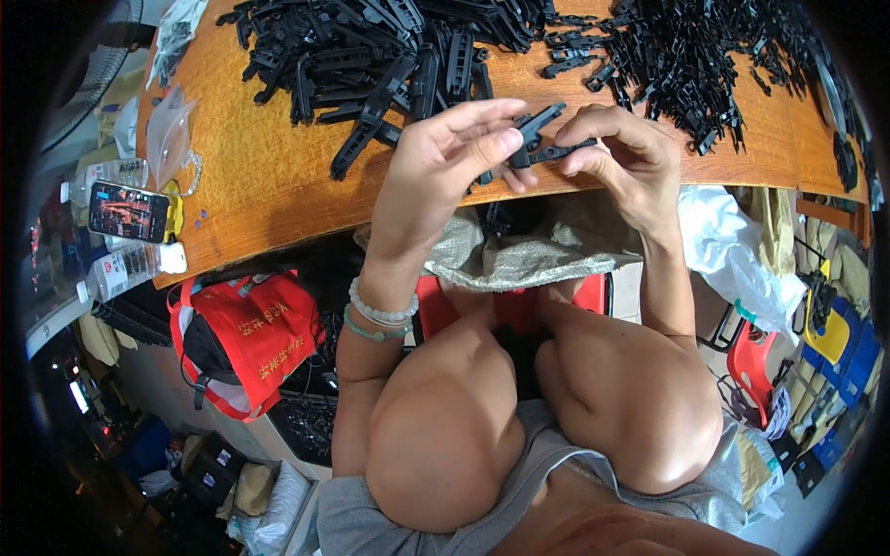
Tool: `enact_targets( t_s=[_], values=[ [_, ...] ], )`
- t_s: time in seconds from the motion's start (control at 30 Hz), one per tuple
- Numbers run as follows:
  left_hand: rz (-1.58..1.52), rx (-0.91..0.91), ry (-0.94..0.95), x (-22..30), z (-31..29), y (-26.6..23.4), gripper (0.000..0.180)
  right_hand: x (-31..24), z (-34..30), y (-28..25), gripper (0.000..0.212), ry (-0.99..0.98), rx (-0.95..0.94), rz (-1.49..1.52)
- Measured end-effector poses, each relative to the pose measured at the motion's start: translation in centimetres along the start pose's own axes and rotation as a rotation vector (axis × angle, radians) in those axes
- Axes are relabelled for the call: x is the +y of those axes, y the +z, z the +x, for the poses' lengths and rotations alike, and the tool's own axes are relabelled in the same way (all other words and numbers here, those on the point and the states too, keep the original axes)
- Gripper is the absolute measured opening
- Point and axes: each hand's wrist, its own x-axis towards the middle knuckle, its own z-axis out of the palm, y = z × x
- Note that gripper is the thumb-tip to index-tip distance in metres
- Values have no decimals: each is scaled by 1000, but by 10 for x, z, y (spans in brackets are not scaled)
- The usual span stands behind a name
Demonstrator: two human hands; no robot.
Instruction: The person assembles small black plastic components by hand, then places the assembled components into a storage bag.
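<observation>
Near the table's front edge, both hands are raised in front of me. Between its thumb and fingers, my left hand (pixel 445 153) grips a black plastic part (pixel 541 122) with a long, narrow, tilted upper piece. My right hand (pixel 635 157) pinches a smaller black plastic piece (pixel 569 148) between thumb and forefinger. The two pieces meet between the hands; whether they are joined I cannot tell. Behind the left hand lies a heap of long black plastic parts (pixel 371 79). Beyond the right hand spreads a heap of small black plastic pieces (pixel 691 65).
A woven sack (pixel 519 264) opens below the table edge (pixel 269 236), above my knees. On the left are a phone (pixel 128 212) and plastic bottles (pixel 120 273). A red bag (pixel 250 338) stands below. White plastic bags (pixel 732 241) and a red stool (pixel 753 371) are at right.
</observation>
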Motion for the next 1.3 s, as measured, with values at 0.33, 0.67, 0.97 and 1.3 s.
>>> enact_targets(
  t_s=[0.33, 0.67, 0.97, 1.3],
  values=[
    [195, 71, 90, 7, -4, 13, 24, 1, 0, 4, 13, -292, 58, -224],
    [885, 25, 527, 8, -13, 13, 28, -15, 7, 9, 31, -503, 202, -494],
    [919, 5, 491, 4, -15, 15, 28, -1, 1, 1, 33, -349, -11, -297],
    [856, -41, 566, -4, -7, 17, 25, 1, -5, -1, 23, -343, 98, -367]
  ],
)
